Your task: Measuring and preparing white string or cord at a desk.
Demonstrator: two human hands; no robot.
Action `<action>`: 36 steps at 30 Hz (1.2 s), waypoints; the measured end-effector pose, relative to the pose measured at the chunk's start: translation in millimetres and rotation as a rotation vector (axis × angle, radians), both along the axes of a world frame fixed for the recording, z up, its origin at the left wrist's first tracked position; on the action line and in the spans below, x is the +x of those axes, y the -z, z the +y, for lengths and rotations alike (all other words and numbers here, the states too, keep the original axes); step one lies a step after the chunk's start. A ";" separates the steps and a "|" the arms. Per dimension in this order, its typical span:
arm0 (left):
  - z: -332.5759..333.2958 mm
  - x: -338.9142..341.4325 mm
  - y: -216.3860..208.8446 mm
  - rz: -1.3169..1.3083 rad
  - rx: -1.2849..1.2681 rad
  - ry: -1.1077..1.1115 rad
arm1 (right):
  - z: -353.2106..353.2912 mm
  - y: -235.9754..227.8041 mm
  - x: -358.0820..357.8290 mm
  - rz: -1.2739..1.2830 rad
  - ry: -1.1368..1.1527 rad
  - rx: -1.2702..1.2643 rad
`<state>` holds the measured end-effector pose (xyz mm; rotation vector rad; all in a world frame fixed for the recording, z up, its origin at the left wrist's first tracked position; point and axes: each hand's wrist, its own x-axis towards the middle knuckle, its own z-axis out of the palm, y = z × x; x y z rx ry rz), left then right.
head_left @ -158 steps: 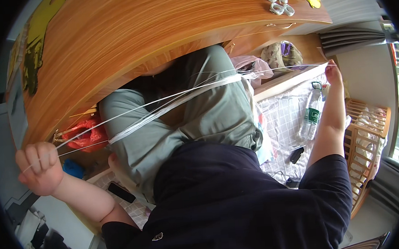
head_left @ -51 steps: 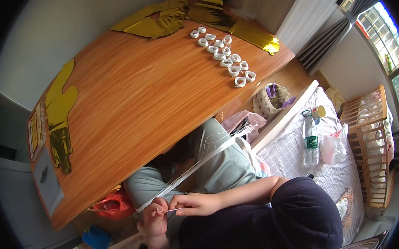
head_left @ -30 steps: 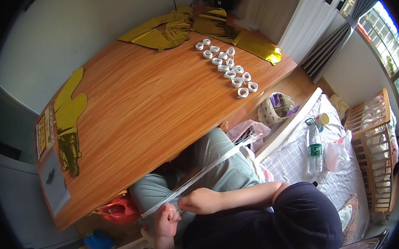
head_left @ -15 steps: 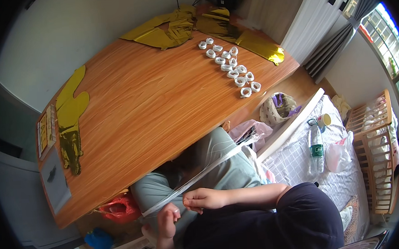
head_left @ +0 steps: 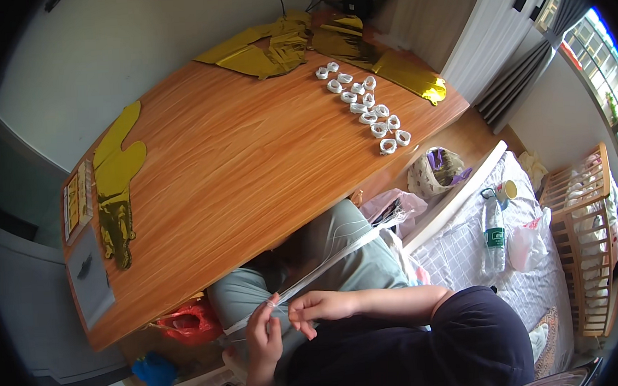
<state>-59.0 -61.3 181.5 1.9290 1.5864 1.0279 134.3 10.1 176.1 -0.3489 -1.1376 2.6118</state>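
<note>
A long bundle of white string (head_left: pixel 334 260) stretches across my lap, from beside my left knee to a pink plastic bag at the right. My left hand (head_left: pixel 264 334) is raised over the lap, fingers bent upward, with a little white string showing at the fingertips. Close to its right, my right hand (head_left: pixel 319 307) has its fingers curled together; anything pinched in them is too fine to make out. Several small white string coils (head_left: pixel 379 129) lie in loose rows on the wooden table (head_left: pixel 229 155), toward its right end.
Gold foil sheets (head_left: pixel 119 162) lie along the table's left and far edges. Below the table's front edge are a red plastic bag (head_left: pixel 189 323) and the pink bag (head_left: pixel 412 202). On the bed at right stand a plastic bottle (head_left: pixel 494 242) and a paper cup (head_left: pixel 507 190).
My left hand has turned and its fingers now point upward, near the string bundle. My right hand stays close by, its fingers slightly lowered. The whole view has shifted a little.
</note>
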 end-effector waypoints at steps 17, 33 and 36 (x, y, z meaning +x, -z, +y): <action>-18.0 -12.8 26.1 -1.338 -0.407 0.178 | -7.4 9.7 -5.2 -0.096 -0.038 -0.213; -31.8 -6.6 1.9 -0.758 -0.115 0.210 | -0.3 2.0 -7.7 -0.163 -0.102 0.002; -26.3 -25.1 -2.6 -0.983 -0.121 0.463 | -2.1 -1.1 -5.3 -0.124 -0.125 -0.194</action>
